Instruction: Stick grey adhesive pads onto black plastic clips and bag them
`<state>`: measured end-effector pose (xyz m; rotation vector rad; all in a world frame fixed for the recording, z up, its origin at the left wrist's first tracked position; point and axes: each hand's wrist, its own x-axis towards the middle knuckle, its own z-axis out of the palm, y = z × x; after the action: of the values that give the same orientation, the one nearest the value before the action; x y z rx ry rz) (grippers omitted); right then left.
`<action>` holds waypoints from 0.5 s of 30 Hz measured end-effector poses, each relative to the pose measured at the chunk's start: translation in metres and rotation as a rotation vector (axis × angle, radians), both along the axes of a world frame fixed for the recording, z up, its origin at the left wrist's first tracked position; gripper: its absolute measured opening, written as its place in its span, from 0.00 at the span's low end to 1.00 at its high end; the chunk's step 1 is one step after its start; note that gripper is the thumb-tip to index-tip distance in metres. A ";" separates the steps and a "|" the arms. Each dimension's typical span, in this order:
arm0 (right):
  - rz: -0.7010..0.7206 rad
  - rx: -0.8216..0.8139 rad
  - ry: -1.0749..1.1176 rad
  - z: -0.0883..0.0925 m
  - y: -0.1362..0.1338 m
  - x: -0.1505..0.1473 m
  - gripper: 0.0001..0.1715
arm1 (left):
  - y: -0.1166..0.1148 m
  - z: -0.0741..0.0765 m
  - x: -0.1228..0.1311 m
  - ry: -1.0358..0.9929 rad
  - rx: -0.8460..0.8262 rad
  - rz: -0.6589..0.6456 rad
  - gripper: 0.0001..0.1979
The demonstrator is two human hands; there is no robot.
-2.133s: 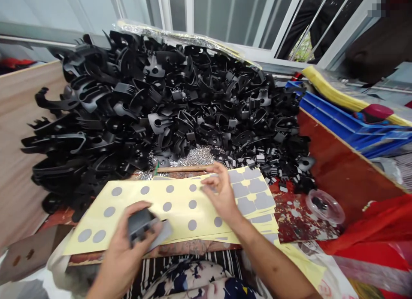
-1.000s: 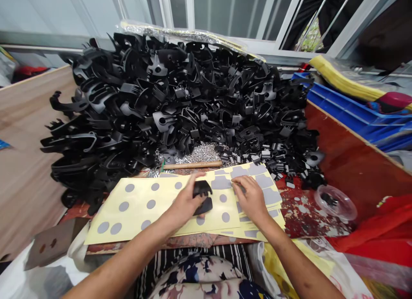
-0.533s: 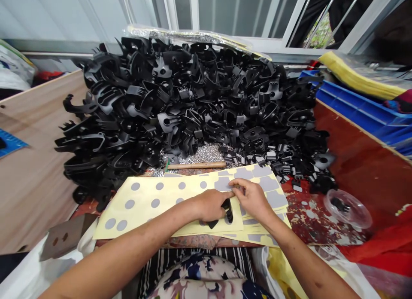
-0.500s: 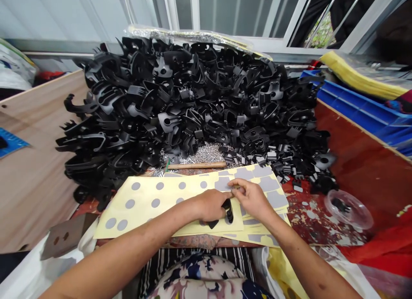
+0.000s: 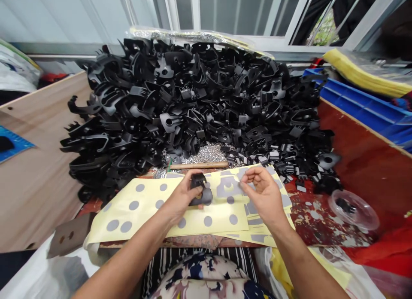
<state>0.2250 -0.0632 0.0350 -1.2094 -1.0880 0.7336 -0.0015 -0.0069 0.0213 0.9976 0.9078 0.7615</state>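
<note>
Nearest was the flowered cloth [image 5: 206, 286] over the person's lap, and beyond it a yellow sheet [image 5: 220, 211] with round grey dots lay spread on the red table [image 5: 309, 215]. Over the sheet, the left hand [image 5: 183, 196] was curled round a black plastic part [image 5: 204, 198], thumb and fingers closed firmly on it. Just to the right, the right hand [image 5: 264, 193] hung with thumb and forefinger drawn close together and the other fingers loosely bent; whether a small thing sat between the tips could not be told. Other yellow sheets with larger grey patches [image 5: 252, 208] lay near that hand. The handling seemed to call for a steady left grip, the thumb kept off the part's flat face, and a light right pinch, at edges only, with the sheet kept flat. A clear bowl [image 5: 370, 219] holding small black pieces stood to the right. Farther off, a wooden rod [image 5: 199, 165] lay before shiny metal pins [image 5: 209, 153]; behind rose a heap of black plastic pieces [image 5: 193, 101], a blue crate [image 5: 363, 103] at far right and a window [image 5: 238, 11] beyond.
</note>
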 end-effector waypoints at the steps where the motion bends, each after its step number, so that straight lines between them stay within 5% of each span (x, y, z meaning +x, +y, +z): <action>1: 0.009 -0.020 0.005 -0.007 -0.003 -0.003 0.15 | -0.003 0.001 -0.005 -0.077 -0.035 0.078 0.30; 6: 0.083 -0.077 0.001 -0.022 -0.009 -0.037 0.13 | -0.016 0.004 -0.007 -0.371 -0.227 0.120 0.28; 15: 0.132 -0.072 -0.019 -0.026 0.003 -0.061 0.10 | -0.020 0.000 -0.003 -0.455 -0.201 0.039 0.22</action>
<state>0.1637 -0.0606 0.0086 -1.2163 -1.1738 0.8703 -0.0046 -0.0271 0.0208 0.5956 0.5933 0.8676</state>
